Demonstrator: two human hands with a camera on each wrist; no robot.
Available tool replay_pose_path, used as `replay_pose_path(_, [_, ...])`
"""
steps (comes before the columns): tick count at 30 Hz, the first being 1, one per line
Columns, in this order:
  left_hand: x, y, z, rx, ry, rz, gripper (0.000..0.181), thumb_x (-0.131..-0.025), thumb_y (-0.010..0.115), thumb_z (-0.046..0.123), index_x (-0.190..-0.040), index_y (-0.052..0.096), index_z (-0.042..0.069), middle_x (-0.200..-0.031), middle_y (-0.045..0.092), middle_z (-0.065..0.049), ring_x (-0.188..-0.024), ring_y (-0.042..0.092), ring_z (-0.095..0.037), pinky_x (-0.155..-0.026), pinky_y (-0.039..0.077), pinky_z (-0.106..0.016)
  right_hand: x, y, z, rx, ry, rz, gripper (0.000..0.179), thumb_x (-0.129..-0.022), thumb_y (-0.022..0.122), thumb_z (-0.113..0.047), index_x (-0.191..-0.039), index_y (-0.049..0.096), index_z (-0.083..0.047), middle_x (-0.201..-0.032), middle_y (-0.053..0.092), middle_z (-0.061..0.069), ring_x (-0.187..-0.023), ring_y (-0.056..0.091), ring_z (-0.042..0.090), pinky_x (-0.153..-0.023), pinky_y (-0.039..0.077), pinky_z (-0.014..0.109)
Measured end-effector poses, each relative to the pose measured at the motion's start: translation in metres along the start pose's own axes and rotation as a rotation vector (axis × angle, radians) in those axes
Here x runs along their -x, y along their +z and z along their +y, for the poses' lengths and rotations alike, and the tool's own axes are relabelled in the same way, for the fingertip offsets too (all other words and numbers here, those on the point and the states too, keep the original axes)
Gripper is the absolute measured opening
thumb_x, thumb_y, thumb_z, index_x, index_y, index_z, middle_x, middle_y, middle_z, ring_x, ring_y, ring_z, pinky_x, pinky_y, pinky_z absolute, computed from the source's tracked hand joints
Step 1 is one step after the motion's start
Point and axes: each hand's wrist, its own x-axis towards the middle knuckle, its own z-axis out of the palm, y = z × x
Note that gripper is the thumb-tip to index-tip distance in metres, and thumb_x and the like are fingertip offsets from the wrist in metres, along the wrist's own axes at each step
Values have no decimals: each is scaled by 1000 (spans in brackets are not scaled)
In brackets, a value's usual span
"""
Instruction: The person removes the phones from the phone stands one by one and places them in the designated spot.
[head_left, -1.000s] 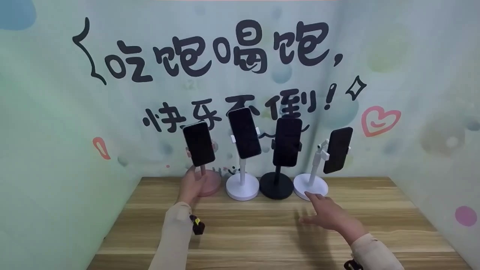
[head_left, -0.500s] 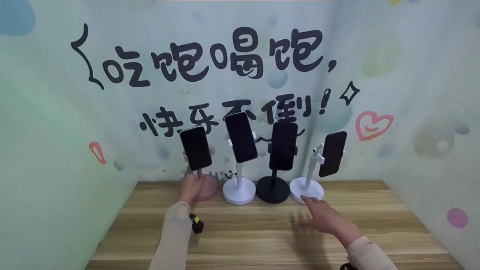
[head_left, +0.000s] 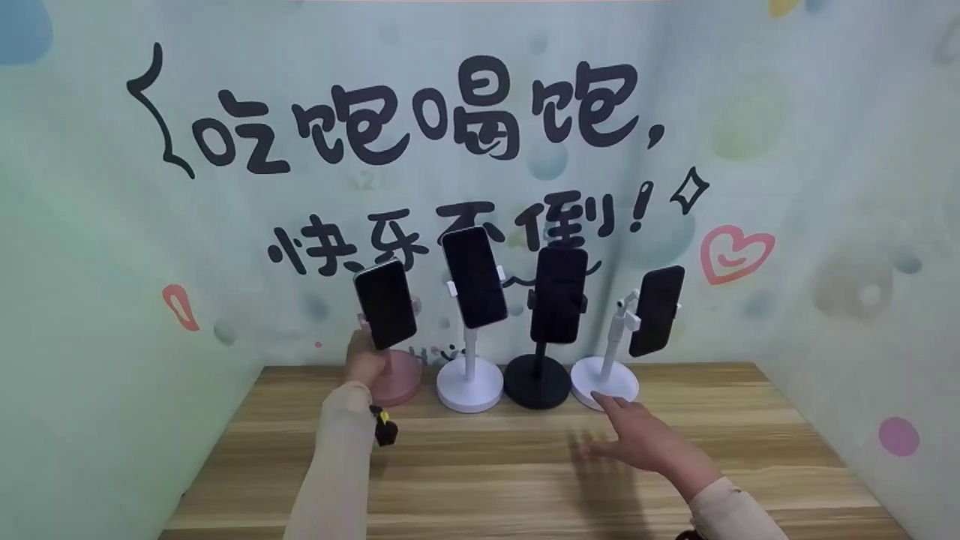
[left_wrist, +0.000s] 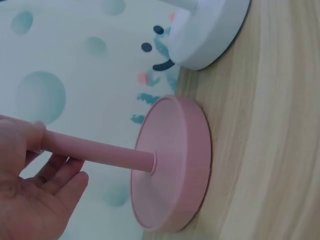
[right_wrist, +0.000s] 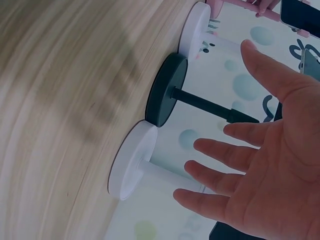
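Pink phone stand (left_wrist: 170, 165) sits on the table (left_wrist: 270, 150) at the left end of the row, near but apart from a white stand (head_left: 470, 386). I pinch its pole (left_wrist: 100, 150) between the thumb and fingers of my left hand (left_wrist: 35, 200); my right hand (head_left: 649, 439) is spread and holds nothing. Best, I judge, to grip firmly, mind the phone's (head_left: 385, 304) top-heavy weight and hold the base level.

In the head view, the seven-o'clock phone stand (head_left: 403, 381) was pink, the four-o'clock stand (head_left: 616, 384) white, the five-o'clock stand (head_left: 537, 386) black, the tabletop (head_left: 480, 465) streaky brown wood-grain.
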Motion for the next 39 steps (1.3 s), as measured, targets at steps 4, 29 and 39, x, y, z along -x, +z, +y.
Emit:
replay_pose_path(4, [3, -9, -4, 9, 31, 25, 28, -102, 47, 8, -126, 54, -6, -127, 58, -30, -117, 58, -40, -103, 47, -52, 0, 1, 1, 5, -11, 12, 88, -82, 80, -42, -146, 41, 4, -139, 51, 33, -128, 49, 53, -106, 42, 62])
replay_pose_path(29, [59, -14, 30, 149, 151, 9, 24, -104, 52, 16, -120, 61, 0, -114, 67, -20, -103, 66, -30, -87, 59, -41, 3, 4, -13, -98, -131, 23, 92, -84, 79, -39, -154, 32, -3, -153, 34, 35, -140, 35, 55, -110, 34, 67])
replay_pose_path(39, [80, -1, 36, 77, 160, -15, 8, -100, 59, 13, -106, 60, 7, -105, 66, -11, -95, 62, -23, -84, 54, -39, 6, 6, -16, -122, -115, 12, 91, -85, 79, -37, -153, 32, -1, -153, 33, 35, -141, 34, 54, -112, 33, 67])
